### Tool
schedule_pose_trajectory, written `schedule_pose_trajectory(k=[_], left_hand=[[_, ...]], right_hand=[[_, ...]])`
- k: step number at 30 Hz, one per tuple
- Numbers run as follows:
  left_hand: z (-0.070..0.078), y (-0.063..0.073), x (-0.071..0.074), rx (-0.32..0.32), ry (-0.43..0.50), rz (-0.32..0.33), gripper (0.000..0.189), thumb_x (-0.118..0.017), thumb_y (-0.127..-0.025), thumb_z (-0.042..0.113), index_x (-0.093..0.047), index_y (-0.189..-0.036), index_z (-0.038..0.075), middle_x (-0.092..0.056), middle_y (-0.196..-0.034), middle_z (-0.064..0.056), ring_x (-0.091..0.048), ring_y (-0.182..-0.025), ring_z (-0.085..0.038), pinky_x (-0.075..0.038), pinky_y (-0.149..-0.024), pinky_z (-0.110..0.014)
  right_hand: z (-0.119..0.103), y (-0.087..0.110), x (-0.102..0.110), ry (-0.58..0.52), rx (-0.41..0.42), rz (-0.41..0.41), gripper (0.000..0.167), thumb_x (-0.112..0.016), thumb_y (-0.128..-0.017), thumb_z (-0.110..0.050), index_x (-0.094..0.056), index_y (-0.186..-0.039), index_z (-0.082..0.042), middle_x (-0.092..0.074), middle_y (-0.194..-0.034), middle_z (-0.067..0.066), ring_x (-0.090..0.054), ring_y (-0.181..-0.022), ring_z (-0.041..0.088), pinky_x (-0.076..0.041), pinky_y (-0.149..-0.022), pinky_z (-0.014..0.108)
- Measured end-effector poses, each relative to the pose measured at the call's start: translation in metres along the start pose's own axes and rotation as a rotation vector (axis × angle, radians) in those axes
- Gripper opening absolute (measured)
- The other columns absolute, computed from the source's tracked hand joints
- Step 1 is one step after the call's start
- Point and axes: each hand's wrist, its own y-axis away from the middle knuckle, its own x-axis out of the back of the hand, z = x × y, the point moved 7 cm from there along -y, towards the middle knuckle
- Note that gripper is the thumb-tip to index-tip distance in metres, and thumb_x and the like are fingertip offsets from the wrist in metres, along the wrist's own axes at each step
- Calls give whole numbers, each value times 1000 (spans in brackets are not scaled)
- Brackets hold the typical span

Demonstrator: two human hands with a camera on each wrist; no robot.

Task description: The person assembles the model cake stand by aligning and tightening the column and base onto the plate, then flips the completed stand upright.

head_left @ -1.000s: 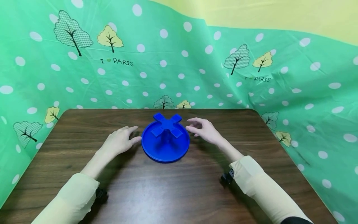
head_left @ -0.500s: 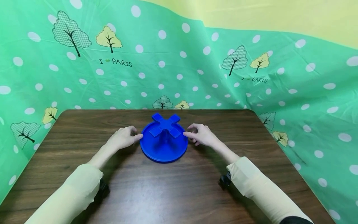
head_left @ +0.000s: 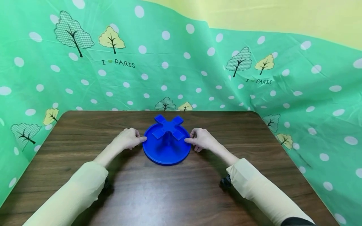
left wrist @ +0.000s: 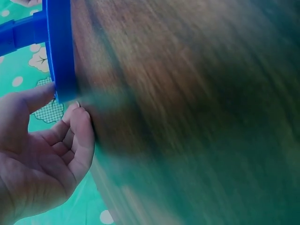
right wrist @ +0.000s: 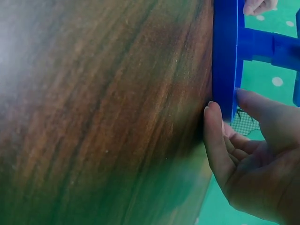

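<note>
A blue round stand [head_left: 166,155] sits on the table, a shallow dish with a raised rim. A short post rises from its middle and bears a cross-shaped top [head_left: 169,126] with flat arm ends. My left hand [head_left: 127,139] pinches the rim at the left side, thumb over the edge and the other fingers curled at its outer side near the tabletop. Opposite it, my right hand [head_left: 202,139] pinches the right side of the rim in the same way. Both wrist views show the dish edge [left wrist: 61,56] between thumb and fingertips.
The brown wood-grain table [head_left: 167,194] has its far edge just behind the stand. A green cloth [head_left: 175,75] with dots and printed trees hangs behind and beside it. A small black device [head_left: 225,182] is strapped under the right sleeve.
Both hands have moved in from beside the stand to its rim, with thumbs now over the edge and fingers more curled. The stand keeps its place on the table.
</note>
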Motion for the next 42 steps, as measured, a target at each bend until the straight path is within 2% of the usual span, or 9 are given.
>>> schedule_pose_trajectory(k=[5, 6, 12, 20, 23, 26, 29, 35, 42], left_hand=[[5, -1, -1, 0, -53, -12, 38, -63, -97, 42, -65, -75, 12, -62, -56, -1, -65, -52, -15, -47, -52, -28], [3, -3, -3, -20, -58, -8, 38, -63, -97, 43, -64, -72, 14, -61, -54, 0, -63, -50, -14, -45, -51, -28], [7, -3, -2, -44, -25, 4, 35, -64, -92, 32, -60, -61, 16, -54, -48, 4, -59, -47, -13, -41, -48, -26], [12, -5, -3, -35, -74, -6, 40, -68, -88, 30, -50, -54, 20, -52, -46, 5, -55, -46, -12, -35, -46, -25], [14, -5, -2, -48, -71, -2, 36, -68, -89, 32, -57, -57, 18, -55, -48, 4, -57, -46, -13, -38, -47, -26], [16, -3, 1, -69, -39, 15, 31, -68, -89, 30, -67, -63, 14, -62, -52, 1, -60, -47, -13, -42, -48, -25], [19, -1, 5, -100, 15, 25, 27, -67, -89, 25, -70, -68, 8, -69, -58, -5, -66, -50, -14, -48, -49, -25], [22, 0, 7, -101, 160, -3, 21, -65, -90, 13, -63, -71, 5, -75, -64, -11, -75, -57, -19, -63, -63, -31], [21, -1, 14, -88, 265, 17, 19, -64, -90, 11, -57, -72, 6, -75, -66, -9, -77, -61, -18, -64, -69, -32]], right_hand=[[0, -1, -1, 13, 20, -3, 21, -74, -94, -19, -61, -98, -2, -69, -72, 13, -70, -50, 18, -61, -52, 36], [0, -1, -1, 14, 23, -1, 19, -73, -94, -17, -60, -97, -2, -69, -72, 13, -70, -50, 18, -61, -51, 36], [-6, -1, -3, 21, 48, 22, 11, -67, -91, -6, -58, -95, -1, -72, -74, 12, -70, -50, 16, -61, -51, 35], [-12, 2, -5, 3, 80, 17, 18, -66, -89, -1, -58, -104, 1, -72, -70, 13, -72, -53, 18, -62, -52, 36], [-12, 3, -3, -34, 86, 15, 21, -65, -89, -1, -59, -108, 3, -72, -73, 13, -73, -54, 20, -62, -54, 37], [-14, 5, -1, -77, 86, 15, 27, -64, -88, 0, -61, -115, 4, -73, -76, 15, -73, -56, 21, -63, -56, 39], [-17, 7, 2, -96, 88, 20, 33, -64, -89, 0, -61, -121, 5, -72, -78, 15, -74, -57, 22, -63, -57, 40], [-21, 8, 10, -105, 95, 48, 39, -65, -89, -1, -62, -127, 4, -67, -79, 12, -74, -57, 21, -64, -59, 43], [-30, 13, 21, -122, 117, 78, 39, -64, -89, -2, -63, -127, 6, -67, -83, 13, -75, -58, 22, -64, -61, 43]])
